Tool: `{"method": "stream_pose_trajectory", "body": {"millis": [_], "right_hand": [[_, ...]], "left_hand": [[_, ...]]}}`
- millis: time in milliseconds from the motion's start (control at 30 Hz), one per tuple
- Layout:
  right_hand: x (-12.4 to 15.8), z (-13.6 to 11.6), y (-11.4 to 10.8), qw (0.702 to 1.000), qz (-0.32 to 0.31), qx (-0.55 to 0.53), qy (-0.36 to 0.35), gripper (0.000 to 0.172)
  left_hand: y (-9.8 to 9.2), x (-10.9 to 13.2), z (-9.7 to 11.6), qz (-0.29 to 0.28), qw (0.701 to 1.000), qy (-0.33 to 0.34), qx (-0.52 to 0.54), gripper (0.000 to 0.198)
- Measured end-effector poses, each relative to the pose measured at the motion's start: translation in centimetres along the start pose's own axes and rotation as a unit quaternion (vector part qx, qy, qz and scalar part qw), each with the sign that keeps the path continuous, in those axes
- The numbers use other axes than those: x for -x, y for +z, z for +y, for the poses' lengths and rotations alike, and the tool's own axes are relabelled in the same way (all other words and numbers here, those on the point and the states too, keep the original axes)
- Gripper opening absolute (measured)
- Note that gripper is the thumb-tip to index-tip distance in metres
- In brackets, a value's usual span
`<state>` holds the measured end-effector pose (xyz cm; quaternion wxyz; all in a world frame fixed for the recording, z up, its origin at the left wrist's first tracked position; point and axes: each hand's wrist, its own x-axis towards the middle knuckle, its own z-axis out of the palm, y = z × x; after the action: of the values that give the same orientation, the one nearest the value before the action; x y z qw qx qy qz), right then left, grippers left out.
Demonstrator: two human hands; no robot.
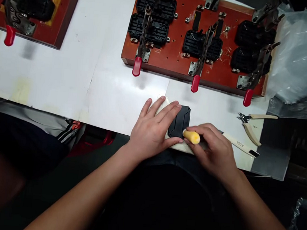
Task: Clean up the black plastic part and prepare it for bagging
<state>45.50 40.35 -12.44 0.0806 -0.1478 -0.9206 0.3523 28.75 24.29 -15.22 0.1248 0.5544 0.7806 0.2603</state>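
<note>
On jig board [175, 55] (clamped): black housings [201, 43].

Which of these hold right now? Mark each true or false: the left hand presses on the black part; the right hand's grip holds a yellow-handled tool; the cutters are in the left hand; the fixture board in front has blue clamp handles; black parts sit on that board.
1. The left hand rests on the black part. True.
2. The right hand has its grip shut on a yellow-handled tool. True.
3. The cutters are in the left hand. False: they lie on the white table, right of both hands.
4. The fixture board has blue clamp handles. False: the handle tips are red.
5. Black parts sit clamped on that board. True.
</note>
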Motion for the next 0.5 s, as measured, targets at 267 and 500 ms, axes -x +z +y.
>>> {"method": "stream_pose_trajectory", "body": {"millis": [267,500], "right_hand": [[-1.2,0.3,-0.4,0.999,0.016,0.007,-0.049,0.023],[-1.5,0.4,-1.2,0.998,-0.036,0.015,-0.055,0.025]], "left_hand": [[-0.1,-0.1,0.2,0.0,1.0,-0.006,-0.009,0.095],[0.1,-0.1,0.1,0.01,1.0,-0.01,0.01,0.095]]}}
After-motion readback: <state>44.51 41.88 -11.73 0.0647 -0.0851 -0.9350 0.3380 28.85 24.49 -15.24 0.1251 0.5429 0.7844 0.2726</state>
